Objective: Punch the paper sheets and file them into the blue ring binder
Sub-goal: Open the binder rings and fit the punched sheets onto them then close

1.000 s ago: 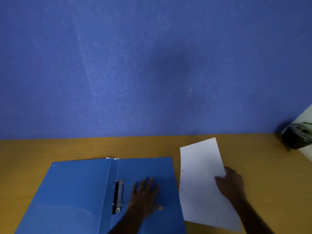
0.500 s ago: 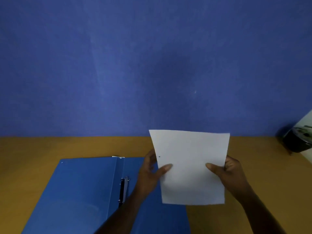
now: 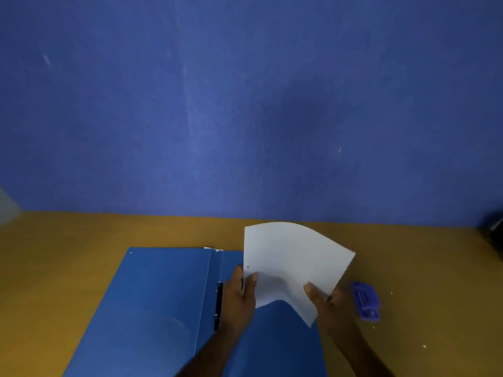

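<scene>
At far left a pale grey surface (image 3: 6, 206) shows at the frame edge where the blue wall (image 3: 245, 104) meets the wooden table (image 3: 68, 254); what it belongs to cannot be told. The blue ring binder (image 3: 152, 303) lies open and flat on the table, left of centre, its covers spread and its near edge running out of the bottom of the frame. The black ring mechanism (image 3: 218, 306) runs along the spine fold; whether its rings are open or closed cannot be told. Just right of the mechanism, the left hand (image 3: 239, 297) pinches the left edge of the paper sheet (image 3: 294, 262), thumb on the facing side and fingers behind. The sheet is held up off the table, above the binder's right cover, bowed and tilted, with one small punched hole (image 3: 247, 267) visible near its left edge. The right hand (image 3: 329, 306) grips the sheet's lower right corner, thumb on the front. Just right of that hand a blue hole punch (image 3: 366, 300) sits on the table, with a few white paper specks (image 3: 424, 346) scattered nearby. At the far right edge stands a dark object (image 3: 494, 235), blurred beyond identification.
</scene>
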Available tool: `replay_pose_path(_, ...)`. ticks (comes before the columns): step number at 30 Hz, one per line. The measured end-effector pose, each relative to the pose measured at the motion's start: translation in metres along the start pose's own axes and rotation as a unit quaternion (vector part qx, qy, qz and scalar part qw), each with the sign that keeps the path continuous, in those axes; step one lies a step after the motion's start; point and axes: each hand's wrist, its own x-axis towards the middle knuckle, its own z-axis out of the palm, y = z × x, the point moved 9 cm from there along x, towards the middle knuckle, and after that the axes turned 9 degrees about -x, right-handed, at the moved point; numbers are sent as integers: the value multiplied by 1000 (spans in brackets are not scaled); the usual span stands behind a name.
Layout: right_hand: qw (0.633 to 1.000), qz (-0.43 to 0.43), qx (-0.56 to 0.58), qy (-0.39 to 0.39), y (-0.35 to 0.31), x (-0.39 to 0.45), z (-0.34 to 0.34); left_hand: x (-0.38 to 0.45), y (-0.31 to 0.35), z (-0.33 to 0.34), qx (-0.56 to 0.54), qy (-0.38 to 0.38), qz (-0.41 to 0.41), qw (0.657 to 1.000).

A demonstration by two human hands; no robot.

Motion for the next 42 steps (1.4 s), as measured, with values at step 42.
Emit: replay_pose_path(42,975,142,-29,-171,19,18,74,28,-109,-73,68,13,-305,950)
